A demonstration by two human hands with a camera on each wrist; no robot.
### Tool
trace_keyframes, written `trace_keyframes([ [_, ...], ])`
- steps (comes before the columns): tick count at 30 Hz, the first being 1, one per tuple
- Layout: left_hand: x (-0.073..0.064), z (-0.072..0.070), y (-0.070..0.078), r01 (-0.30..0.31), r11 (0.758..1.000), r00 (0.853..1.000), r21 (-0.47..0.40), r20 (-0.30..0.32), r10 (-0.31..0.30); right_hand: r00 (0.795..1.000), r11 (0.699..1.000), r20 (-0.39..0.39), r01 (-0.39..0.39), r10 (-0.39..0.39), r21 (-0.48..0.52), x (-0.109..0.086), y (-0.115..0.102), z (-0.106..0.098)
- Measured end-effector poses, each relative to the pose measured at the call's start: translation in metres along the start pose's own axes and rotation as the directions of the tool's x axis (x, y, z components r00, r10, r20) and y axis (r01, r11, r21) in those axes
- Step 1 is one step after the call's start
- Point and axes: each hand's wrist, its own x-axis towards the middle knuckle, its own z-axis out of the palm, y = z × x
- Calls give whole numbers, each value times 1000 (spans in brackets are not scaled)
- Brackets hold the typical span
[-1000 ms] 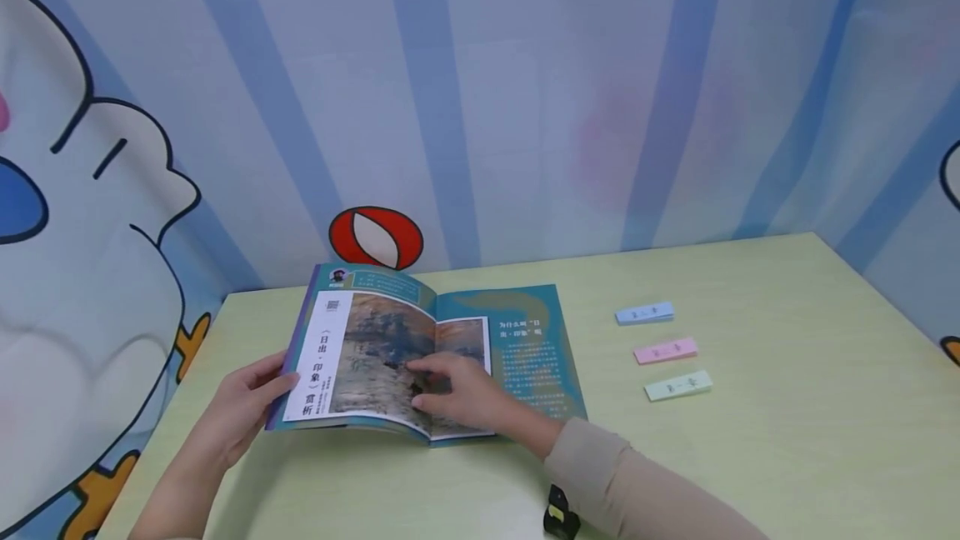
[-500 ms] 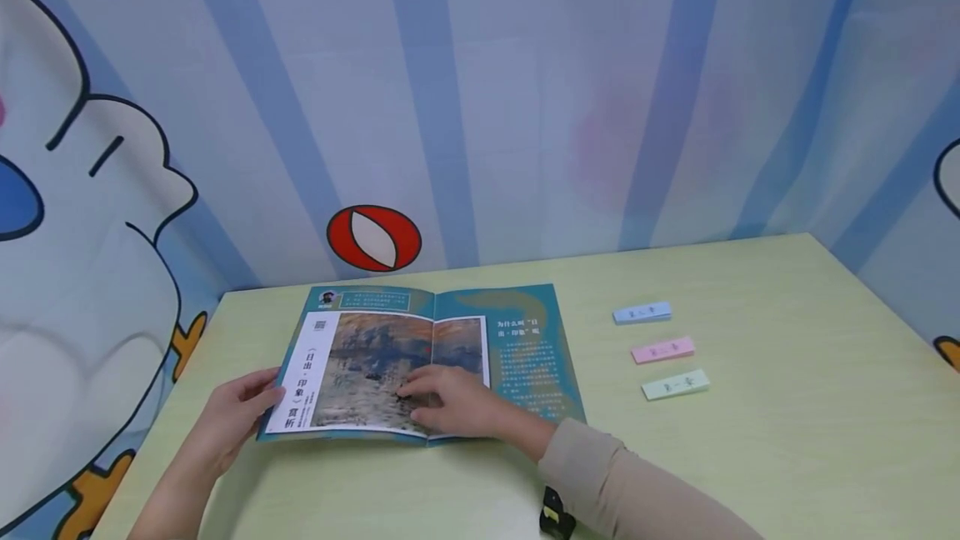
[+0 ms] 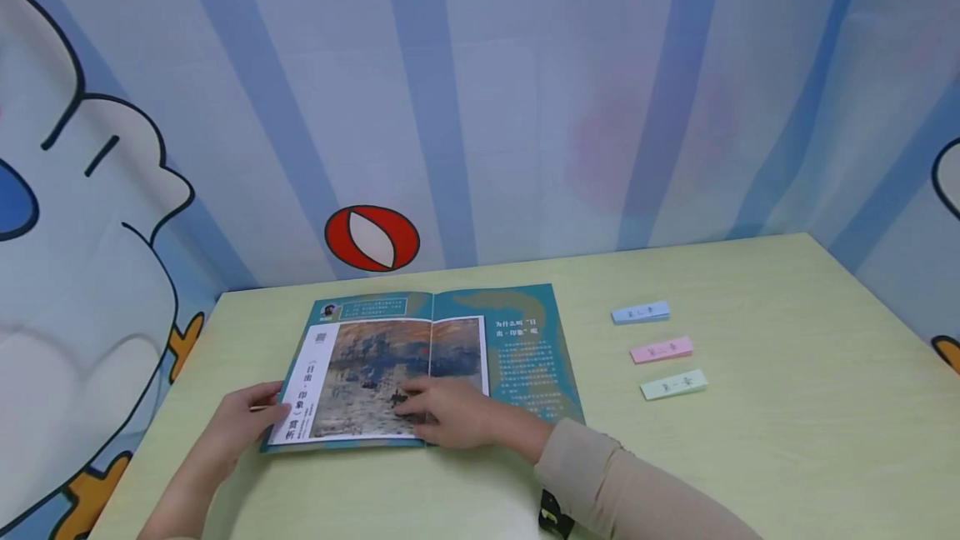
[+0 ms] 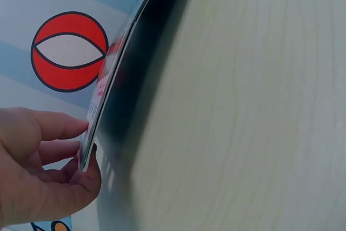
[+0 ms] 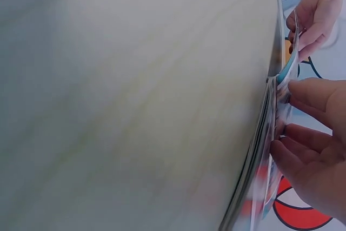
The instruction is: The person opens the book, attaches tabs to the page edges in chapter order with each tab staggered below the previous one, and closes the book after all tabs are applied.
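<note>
An open magazine (image 3: 375,373) with teal pages lies on the table, a painting printed across its fold. My left hand (image 3: 243,423) pinches the left edge of the left page. In the left wrist view the left hand (image 4: 51,166) has thumb and fingers on opposite faces of that edge, which stands a little off the table. Near the fold, my right hand (image 3: 457,413) rests its fingertips on the painting. In the right wrist view the right hand (image 5: 316,133) touches the page surface, with a stack of further pages (image 5: 254,155) beneath.
Three folded paper strips, blue (image 3: 641,312), pink (image 3: 662,350) and pale green (image 3: 674,385), lie right of the magazine on the pale yellow table (image 3: 787,440). A black object (image 3: 553,515) with a yellow mark is partly hidden by the right sleeve. A cartoon-printed backdrop (image 3: 525,107) stands behind.
The left page has come down from a raised curve to nearly flat, with my left hand lowering along with it. My right hand has slid slightly toward the near end of the fold.
</note>
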Motion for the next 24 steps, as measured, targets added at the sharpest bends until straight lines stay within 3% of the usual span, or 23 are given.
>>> trace_keyframes([
  [8, 2, 4, -2, 4, 999, 1000, 36, 2, -4, 997, 986, 13, 77, -76, -147, -1, -1, 3],
  [15, 3, 8, -4, -17, 992, 1000, 122, -13, 18, 998, 987, 33, 62, -58, -147, -2, -4, 1],
  [18, 2, 11, -1, -40, 973, 998, 228, -30, 48, 998, 987, 32, 53, -49, -149, -2, -4, 0],
  [24, -3, 17, 10, -112, 898, 989, 426, -38, 141, 998, 984, 23, 58, -55, -168, -1, -2, 2],
])
